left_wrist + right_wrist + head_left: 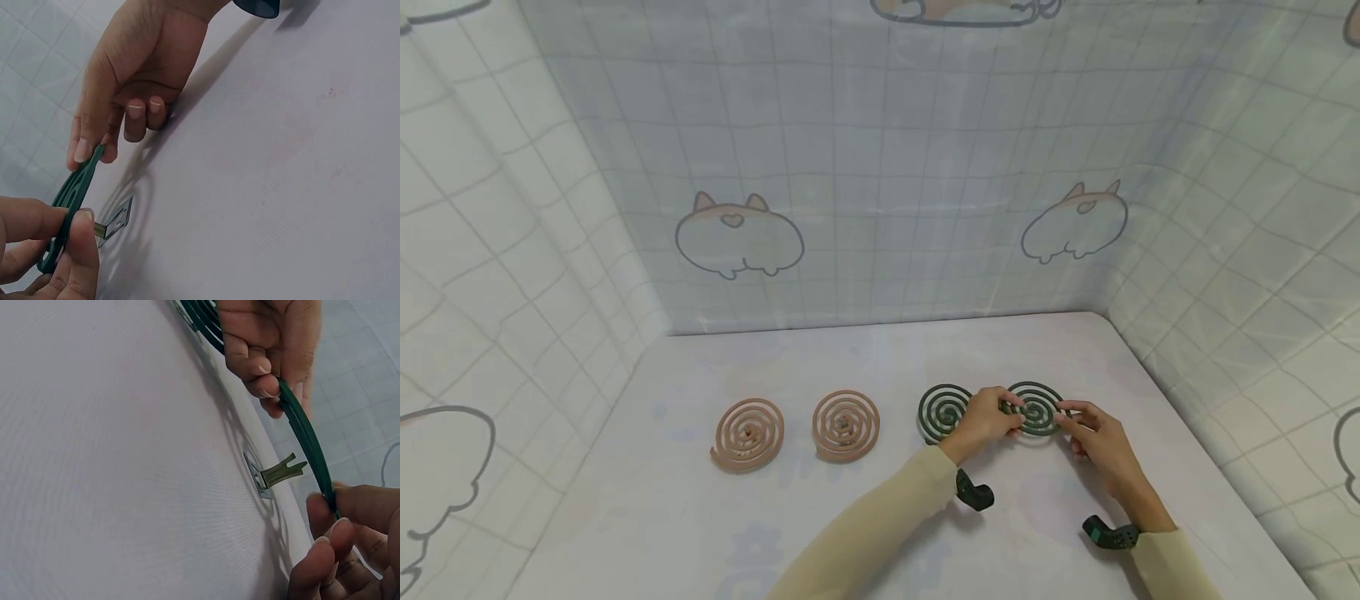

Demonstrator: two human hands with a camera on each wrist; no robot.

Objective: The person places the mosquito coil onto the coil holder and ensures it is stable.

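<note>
My left hand (988, 419) and right hand (1097, 437) pinch opposite edges of a green mosquito coil (1036, 400) at the right of the table. In the right wrist view, the coil is edge-on above a small metal coil stand (284, 473) with a forked upright. The stand's flat base (122, 219) lies on the tabletop in the left wrist view, just beneath the coil. A second green mosquito coil (936, 412) sits just left of my left hand, partly covered by it. Thumb and fingertips of each hand meet at the held coil's rim.
Two brown mosquito coils, one at far left (730, 442) and one nearer the middle (846, 452), lie on the white table (700, 542). Grid-patterned curtains (880, 167) stand behind and at both sides. Each wrist carries a dark device (973, 492).
</note>
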